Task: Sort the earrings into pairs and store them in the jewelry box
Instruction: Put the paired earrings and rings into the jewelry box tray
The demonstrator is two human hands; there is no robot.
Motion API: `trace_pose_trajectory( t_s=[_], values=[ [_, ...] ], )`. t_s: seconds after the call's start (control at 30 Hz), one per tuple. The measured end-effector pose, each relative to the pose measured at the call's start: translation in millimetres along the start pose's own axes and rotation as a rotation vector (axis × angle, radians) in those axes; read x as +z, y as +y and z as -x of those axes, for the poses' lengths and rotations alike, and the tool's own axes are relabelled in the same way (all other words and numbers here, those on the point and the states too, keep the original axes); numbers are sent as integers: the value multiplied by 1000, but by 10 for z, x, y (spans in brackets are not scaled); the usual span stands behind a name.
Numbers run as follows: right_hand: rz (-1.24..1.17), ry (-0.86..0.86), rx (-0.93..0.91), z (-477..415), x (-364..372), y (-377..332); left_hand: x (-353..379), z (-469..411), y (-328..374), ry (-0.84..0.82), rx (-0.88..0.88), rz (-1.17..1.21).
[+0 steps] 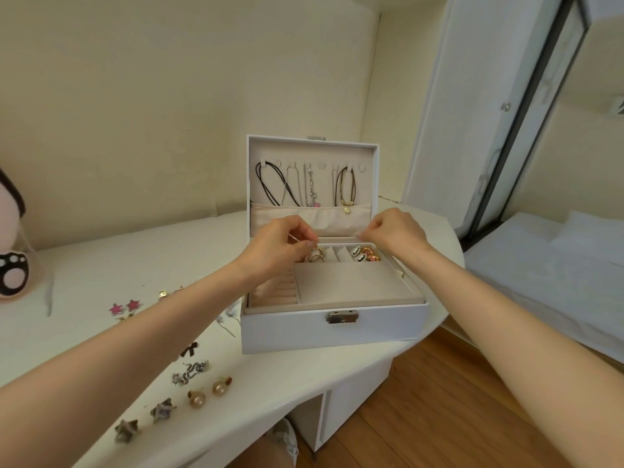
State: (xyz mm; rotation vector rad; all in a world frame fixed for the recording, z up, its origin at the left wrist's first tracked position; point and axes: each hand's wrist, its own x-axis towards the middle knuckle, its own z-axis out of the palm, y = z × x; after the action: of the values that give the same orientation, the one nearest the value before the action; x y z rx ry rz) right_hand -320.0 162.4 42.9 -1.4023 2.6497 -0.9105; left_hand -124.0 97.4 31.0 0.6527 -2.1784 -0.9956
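Note:
The white jewelry box (334,332) stands open on the desk, with necklaces (305,184) hanging in its lid. Both hands hover over its back row of compartments. My left hand (280,248) pinches a thin silvery earring (300,238) above the gold pieces (317,255). My right hand (395,231) pinches something tiny at its fingertips, too small to make out. Black-and-white earrings (358,255) and red-gold earrings (370,257) lie in the back right compartment. Laid out in pairs on the desk are pink stars (124,306), pearls (209,392), grey stars (145,420) and silver pieces (189,370).
A black bow earring (191,347) and small gold earrings (163,293) also lie on the white desk (101,265). A plush toy (11,275) sits at the far left. The desk's curved edge runs to the right, with wooden floor (439,400) and a bed (557,275) beyond.

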Motion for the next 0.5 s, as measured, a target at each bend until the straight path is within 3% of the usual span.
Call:
trace_pose_trajectory(
  t_s=[0.2,0.5],
  values=[
    [-169,-93,-297,408,16,-572,-342,291,-11,61,45,-291],
    [-202,-375,-687,1103,536,-1496,-1383,1021,-266,-165,-234,-619]
  ],
)
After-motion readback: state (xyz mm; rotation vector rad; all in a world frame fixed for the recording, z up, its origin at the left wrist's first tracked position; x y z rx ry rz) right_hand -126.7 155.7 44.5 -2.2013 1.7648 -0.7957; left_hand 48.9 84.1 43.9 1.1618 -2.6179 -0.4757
